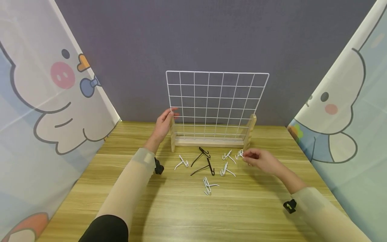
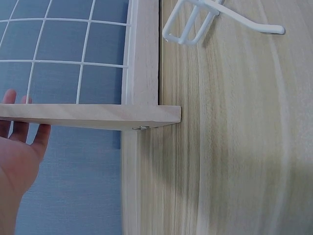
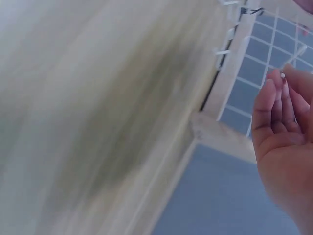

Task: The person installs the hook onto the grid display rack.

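Observation:
A white wire grid rack (image 1: 217, 72) stands upright in a pale wooden base (image 1: 208, 144). At its left side, my left hand (image 1: 163, 123) holds the wooden side post (image 2: 93, 113) near its top, with fingers reaching behind it in the left wrist view. Near the base's right end, my right hand (image 1: 262, 160) pinches a white wire hook (image 1: 240, 154) between thumb and fingertips. Only the hook's small round tip (image 3: 282, 75) and part of its wire show in the right wrist view.
In front of the rack lie several loose hooks: white hooks (image 1: 182, 162), (image 1: 208, 186) and black hooks (image 1: 210, 166). A dark grey panel (image 1: 211, 33) closes the back. Cartoon-print cloths (image 1: 45, 111) flank both sides of the wood-grain table (image 1: 187, 215).

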{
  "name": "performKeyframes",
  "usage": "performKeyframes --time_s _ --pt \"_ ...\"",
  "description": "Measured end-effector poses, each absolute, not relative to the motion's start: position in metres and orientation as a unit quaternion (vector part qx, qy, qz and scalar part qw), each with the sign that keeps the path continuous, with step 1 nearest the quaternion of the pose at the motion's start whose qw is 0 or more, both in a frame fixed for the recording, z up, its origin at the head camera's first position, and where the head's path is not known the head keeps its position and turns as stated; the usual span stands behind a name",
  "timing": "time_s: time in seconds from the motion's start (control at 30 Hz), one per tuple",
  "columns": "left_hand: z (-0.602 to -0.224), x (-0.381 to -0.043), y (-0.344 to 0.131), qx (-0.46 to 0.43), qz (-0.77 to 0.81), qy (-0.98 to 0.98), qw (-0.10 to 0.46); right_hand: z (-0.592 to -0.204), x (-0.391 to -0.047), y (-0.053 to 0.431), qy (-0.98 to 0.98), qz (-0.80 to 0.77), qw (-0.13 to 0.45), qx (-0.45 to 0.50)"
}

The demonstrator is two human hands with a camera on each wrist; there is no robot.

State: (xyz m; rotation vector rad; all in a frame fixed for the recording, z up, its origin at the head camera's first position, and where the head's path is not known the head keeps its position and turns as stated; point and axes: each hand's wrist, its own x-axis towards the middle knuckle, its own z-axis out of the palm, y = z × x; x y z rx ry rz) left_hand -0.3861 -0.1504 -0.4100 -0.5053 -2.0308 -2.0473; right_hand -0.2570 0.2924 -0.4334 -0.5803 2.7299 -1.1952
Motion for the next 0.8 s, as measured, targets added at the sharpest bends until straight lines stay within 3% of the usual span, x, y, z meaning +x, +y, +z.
performKeyframes --time_s 0.5,0.8 --pt "-0.414 -0.388 -0.15 -0.173 -0.693 -0.69 0.117 -0.39 -0.28 0.225 0.85 -0.504 0.018 -0.154" --pt "-0.415 -0.39 -0.15 -0.175 -0.694 -0.687 0.127 -0.372 -0.292 0.192 0.812 -0.555 -0.015 -0.179"
